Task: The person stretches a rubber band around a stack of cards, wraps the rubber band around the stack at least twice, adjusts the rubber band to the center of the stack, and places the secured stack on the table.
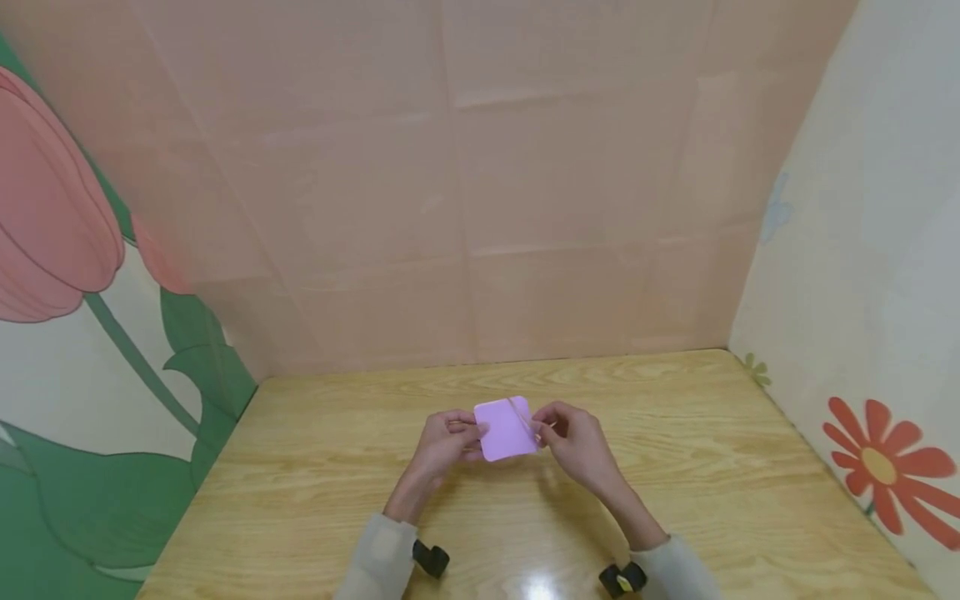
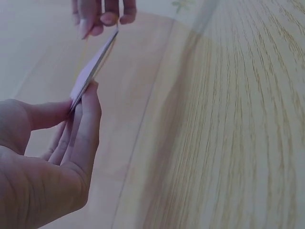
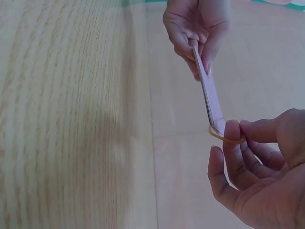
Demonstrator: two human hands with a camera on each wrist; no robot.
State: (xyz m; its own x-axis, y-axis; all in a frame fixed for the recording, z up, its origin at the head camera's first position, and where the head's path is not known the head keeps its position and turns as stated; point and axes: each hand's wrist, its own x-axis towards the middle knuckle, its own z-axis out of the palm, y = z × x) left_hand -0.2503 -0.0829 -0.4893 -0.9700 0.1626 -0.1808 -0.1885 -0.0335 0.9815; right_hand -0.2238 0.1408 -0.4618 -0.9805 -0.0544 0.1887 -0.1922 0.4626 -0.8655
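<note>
A thin stack of pinkish-purple cards [image 1: 501, 433] with rounded corners is held up above the wooden table. My left hand [image 1: 444, 442] pinches its left edge, thumb on the front face and fingers behind, as the left wrist view shows with the cards [image 2: 93, 69] edge-on. A tan rubber band [image 1: 519, 412] runs slantwise across the right part of the front face. At the right edge my right hand [image 1: 582, 446] pinches the band between thumb and fingers. In the right wrist view the rubber band [image 3: 228, 140] loops round the end of the stack at the fingertips.
The wood-grain table [image 1: 315, 467] lies below both hands. A pinkish-brown sheet [image 1: 450, 208] covers the wall behind it. Painted walls stand on both sides, with a tulip [image 1: 52, 200] at left and a red flower [image 1: 877, 465] at right. Black wrist devices [image 1: 431, 559] sit at both cuffs.
</note>
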